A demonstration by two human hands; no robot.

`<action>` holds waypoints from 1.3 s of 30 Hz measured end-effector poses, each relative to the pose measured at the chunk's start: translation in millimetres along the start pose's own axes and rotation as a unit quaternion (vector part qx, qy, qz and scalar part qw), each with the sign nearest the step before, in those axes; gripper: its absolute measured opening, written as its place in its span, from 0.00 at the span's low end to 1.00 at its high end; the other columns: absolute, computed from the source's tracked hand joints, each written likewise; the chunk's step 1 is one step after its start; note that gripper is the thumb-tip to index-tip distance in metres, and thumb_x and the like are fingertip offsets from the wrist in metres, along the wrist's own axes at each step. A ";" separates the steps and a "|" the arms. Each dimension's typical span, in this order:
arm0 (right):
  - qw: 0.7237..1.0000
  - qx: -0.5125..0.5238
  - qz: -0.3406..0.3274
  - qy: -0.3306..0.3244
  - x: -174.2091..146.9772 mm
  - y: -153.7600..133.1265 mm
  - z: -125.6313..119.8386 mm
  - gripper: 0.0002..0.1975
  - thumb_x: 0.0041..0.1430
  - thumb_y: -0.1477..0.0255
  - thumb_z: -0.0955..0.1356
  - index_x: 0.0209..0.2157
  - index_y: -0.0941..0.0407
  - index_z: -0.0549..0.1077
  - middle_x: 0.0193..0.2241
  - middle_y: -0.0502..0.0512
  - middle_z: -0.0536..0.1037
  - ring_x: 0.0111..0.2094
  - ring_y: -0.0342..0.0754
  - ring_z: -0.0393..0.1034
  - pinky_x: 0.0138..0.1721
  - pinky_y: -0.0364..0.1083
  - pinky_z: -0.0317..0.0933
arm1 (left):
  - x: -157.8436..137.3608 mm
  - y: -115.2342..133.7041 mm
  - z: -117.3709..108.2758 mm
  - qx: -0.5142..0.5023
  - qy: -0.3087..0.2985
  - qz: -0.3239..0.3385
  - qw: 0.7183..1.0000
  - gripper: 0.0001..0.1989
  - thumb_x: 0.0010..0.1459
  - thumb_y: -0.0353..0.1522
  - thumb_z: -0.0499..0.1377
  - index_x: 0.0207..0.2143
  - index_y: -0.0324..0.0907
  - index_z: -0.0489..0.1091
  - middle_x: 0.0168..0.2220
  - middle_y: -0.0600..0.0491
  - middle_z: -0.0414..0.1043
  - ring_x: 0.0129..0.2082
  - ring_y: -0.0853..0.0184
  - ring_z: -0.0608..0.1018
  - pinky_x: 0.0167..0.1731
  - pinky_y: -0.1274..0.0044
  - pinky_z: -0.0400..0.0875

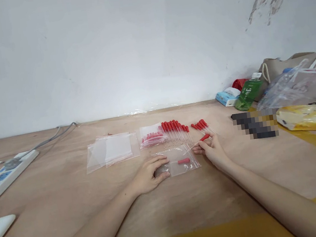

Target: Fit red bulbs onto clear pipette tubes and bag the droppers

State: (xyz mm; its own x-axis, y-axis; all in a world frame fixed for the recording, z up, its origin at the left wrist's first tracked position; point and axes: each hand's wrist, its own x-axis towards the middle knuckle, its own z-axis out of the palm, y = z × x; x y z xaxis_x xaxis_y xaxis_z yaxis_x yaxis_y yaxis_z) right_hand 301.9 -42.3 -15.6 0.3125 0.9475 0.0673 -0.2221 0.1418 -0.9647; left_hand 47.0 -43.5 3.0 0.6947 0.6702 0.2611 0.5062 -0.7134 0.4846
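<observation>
My left hand (151,173) holds the left end of a clear zip-lock bag (172,170) against the table, thumb at its near edge and fingers at its far edge. Inside that bag lies one dropper with a red rubber bulb (184,161). Between the fingertips of my right hand (213,150) is another red-bulbed dropper (204,137), its thin clear stem pointing left towards the bag's mouth. Beyond the hands, a row of red-bulbed droppers (173,127) and a smaller group of droppers (199,124) lie on the table. A filled bag of droppers (152,138) is beside the row.
Flat zip-lock bags (118,147) are stacked left of the filled bag. A power strip (10,174) sits far left, above a white rounded object (0,230). At right are a green bottle (249,93), a tissue pack (228,97), plastic bags (294,87) and a yellow-white packet (310,117).
</observation>
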 end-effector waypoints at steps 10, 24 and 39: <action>0.978 -0.064 0.124 -0.156 0.0 -16.2 -17.7 0.13 0.44 0.69 0.70 0.30 0.57 0.65 0.27 0.50 0.75 0.22 0.38 0.68 0.25 0.40 0.64 | -0.5 0.7 -0.6 0.005 0.004 -0.012 1.000 0.24 0.56 0.41 0.54 0.54 0.46 0.59 0.53 0.49 0.63 0.52 0.61 0.65 0.51 0.65 0.60; 0.924 -0.258 0.001 -0.281 -2.2 -8.1 -15.8 0.14 0.46 0.65 0.68 0.32 0.56 0.64 0.14 0.41 0.64 0.14 0.37 0.58 0.14 0.37 0.50 | 0.2 1.5 -1.0 0.008 0.008 -0.004 1.000 0.23 0.56 0.41 0.53 0.54 0.46 0.59 0.52 0.49 0.64 0.52 0.61 0.66 0.51 0.66 0.61; 0.849 -0.503 -0.158 -0.034 35.1 -10.6 -32.8 0.11 0.49 0.67 0.64 0.32 0.57 0.74 0.30 0.56 0.73 0.32 0.48 0.66 0.36 0.47 0.59 | 1.6 -0.6 1.3 -0.009 0.009 0.007 1.000 0.21 0.56 0.41 0.54 0.51 0.46 0.62 0.51 0.50 0.65 0.53 0.62 0.65 0.52 0.66 0.60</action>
State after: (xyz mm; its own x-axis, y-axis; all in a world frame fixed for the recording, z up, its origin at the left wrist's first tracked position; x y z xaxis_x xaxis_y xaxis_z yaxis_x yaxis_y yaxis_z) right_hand 345.6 -19.9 -11.4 0.1491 0.9268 0.3448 0.7743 0.1074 -0.6236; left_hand 48.5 -42.3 2.1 0.6915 0.6645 0.2833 0.4876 -0.7188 0.4956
